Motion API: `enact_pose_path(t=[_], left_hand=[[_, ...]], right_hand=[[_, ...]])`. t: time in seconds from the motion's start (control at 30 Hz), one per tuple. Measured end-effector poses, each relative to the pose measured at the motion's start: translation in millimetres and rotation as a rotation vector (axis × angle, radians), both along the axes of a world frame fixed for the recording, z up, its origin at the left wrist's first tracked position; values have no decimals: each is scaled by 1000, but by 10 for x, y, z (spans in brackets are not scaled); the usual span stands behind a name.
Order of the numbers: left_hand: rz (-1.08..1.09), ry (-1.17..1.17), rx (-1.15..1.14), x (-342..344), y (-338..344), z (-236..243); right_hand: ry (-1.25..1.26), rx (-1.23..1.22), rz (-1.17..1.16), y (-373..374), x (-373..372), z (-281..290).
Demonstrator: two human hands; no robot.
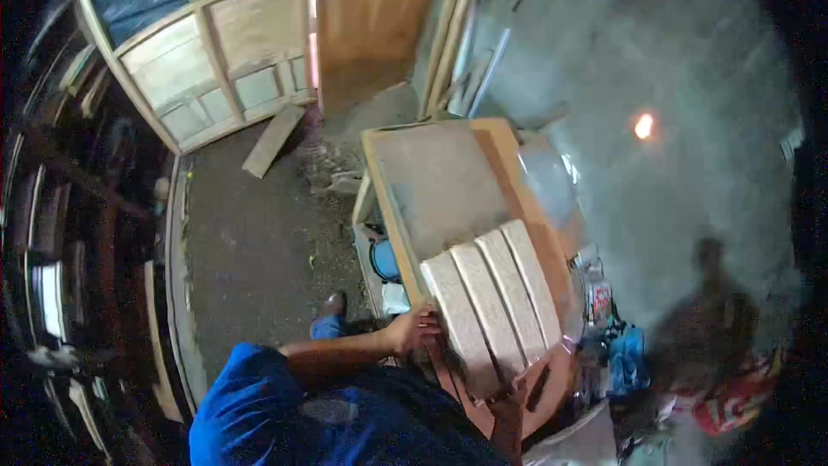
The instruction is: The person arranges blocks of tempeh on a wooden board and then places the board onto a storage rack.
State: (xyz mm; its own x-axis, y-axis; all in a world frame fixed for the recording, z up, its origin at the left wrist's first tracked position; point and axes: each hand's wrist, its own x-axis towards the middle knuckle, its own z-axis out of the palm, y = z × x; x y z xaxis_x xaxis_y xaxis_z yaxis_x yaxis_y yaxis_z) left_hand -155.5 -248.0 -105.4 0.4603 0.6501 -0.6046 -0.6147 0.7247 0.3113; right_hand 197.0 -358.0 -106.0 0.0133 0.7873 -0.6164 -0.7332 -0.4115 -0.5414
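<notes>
Four pale, narrow boards (502, 285) lie side by side with narrow gaps between them on a wooden table (431, 173) that has a grey panel on its top. My left hand (410, 328) has its fingers curled at the outer edge of the leftmost board. My right hand (511, 399) is at the near ends of the boards on the right, fingers bent round an end and partly hidden.
A framed panel (224, 60) and brown door (362, 9) stand behind. A loose plank (272, 140) lies on the floor. A blue container (384, 259) sits left under the table; blue bags (628, 358) are at right. Dark stacked timber (69, 224) lines the far left.
</notes>
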Motion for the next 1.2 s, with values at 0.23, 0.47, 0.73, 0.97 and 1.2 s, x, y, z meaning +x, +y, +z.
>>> enact_pose_path(t=[0.23, 0.47, 0.73, 0.97, 1.2], left_hand=[[-58, -74, -12, -2, 42, -98], [-149, -125, 51, 3, 104, -81], [-21, -327, -13, -113, 315, -83], [127, -638, 97, -85, 678, -219], [136, -573, 12, 163, 917, -158]], right_hand=[[74, -11, 54, -33, 101, -82], [76, -121, -10, 37, 134, -93], [193, 154, 75, 26, 17, -183], [-441, 97, -106, -55, -49, -264], [-537, 45, -142, -96, -134, -108]])
